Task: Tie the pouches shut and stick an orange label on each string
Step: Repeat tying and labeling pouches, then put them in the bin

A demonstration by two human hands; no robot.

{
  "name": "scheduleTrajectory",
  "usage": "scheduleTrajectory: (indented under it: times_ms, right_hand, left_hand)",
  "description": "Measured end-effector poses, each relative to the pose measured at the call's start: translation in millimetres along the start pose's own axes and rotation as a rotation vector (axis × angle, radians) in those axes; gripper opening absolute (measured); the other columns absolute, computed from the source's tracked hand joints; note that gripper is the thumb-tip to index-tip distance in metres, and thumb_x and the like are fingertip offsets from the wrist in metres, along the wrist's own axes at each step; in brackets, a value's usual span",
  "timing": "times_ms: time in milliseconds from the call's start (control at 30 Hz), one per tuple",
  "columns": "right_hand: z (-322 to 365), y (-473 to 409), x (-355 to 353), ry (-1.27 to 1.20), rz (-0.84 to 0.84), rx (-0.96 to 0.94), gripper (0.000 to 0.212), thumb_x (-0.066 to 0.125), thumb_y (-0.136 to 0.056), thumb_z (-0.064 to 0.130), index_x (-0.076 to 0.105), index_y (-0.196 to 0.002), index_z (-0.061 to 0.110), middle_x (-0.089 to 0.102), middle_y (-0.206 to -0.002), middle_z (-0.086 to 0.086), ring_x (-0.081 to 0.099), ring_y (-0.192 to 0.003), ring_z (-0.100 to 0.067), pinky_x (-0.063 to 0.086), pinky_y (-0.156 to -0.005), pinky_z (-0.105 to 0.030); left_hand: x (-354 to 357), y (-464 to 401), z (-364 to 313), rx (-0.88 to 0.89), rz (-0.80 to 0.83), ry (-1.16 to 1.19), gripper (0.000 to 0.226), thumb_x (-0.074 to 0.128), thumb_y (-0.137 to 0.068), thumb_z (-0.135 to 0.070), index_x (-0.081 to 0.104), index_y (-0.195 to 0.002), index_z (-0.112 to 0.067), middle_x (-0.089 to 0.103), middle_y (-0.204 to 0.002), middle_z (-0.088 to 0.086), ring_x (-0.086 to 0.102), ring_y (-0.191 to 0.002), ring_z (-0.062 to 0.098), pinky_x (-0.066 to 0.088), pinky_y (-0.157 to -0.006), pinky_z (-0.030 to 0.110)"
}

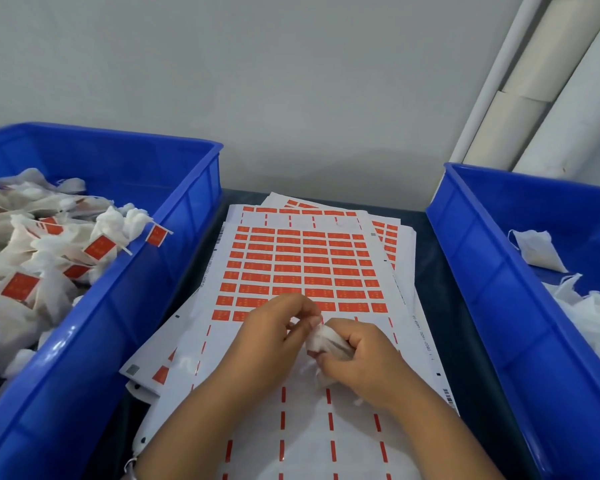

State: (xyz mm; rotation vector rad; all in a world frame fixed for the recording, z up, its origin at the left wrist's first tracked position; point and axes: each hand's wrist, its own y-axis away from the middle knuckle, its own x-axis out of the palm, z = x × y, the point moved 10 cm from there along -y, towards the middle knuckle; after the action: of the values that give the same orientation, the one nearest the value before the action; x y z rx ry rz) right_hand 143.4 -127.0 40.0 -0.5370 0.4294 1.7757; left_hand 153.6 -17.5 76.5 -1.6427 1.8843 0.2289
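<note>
Over the label sheet [302, 268], the right hand [364, 355] grips a white pouch [321, 341]; the left hand [274, 327] pinches at its neck. The string is too small to see. Loosened, the neck may reopen.

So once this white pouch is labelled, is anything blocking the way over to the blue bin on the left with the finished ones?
Nothing visible does. The small white fabric pouch is held above the white sheets of orange labels, and the blue plastic bin holding labelled pouches sits open-topped right beside them.

Bright even light, soft shadows, gloss on blue bin [125, 299] walls, wide-angle bending at edges
</note>
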Motion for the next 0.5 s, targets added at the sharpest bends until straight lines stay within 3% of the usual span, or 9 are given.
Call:
scheduleTrajectory:
  times_ms: [167, 300, 500]
  right_hand:
    - [3.6, 0.5, 3.3, -0.047, 0.027, -0.022, 0.010, 0.067, -0.086, 0.023, 0.064, -0.086, 0.033, 0.064, -0.081, 0.007, 0.060, -0.076, -0.011, 0.049, -0.063, -0.014]
    - [4.4, -0.5, -3.6, -0.083, -0.074, -0.044, 0.013, 0.068, -0.086, 0.030, 0.059, -0.079, 0.037, 0.061, -0.076, 0.024, 0.057, -0.076, 0.004, 0.045, -0.060, -0.006]
    - [4.5, 0.7, -10.1, -0.116, -0.195, -0.070, 0.019, 0.065, -0.088, 0.026, 0.049, -0.087, 0.038, 0.055, -0.084, 0.037, 0.052, -0.088, 0.017, 0.042, -0.061, 0.000]
  left_hand:
    - [5.8, 1.9, 14.4, -0.150, 0.008, 0.101, 0.020, 0.057, -0.090, -0.024, 0.055, -0.077, -0.038, 0.060, -0.079, -0.019, 0.057, -0.075, -0.001, 0.042, -0.057, 0.004]
    - [5.2, 3.5, 29.9, -0.300, -0.025, 0.320, 0.014, 0.059, -0.089, -0.022, 0.064, -0.078, -0.029, 0.067, -0.075, -0.012, 0.063, -0.072, 0.002, 0.045, -0.056, 0.006]
    - [14.2, 12.1, 51.7, -0.534, -0.017, 0.516, 0.023, 0.059, -0.089, -0.024, 0.069, -0.069, -0.020, 0.064, -0.061, -0.003, 0.058, -0.054, 0.007, 0.048, -0.057, 0.016]
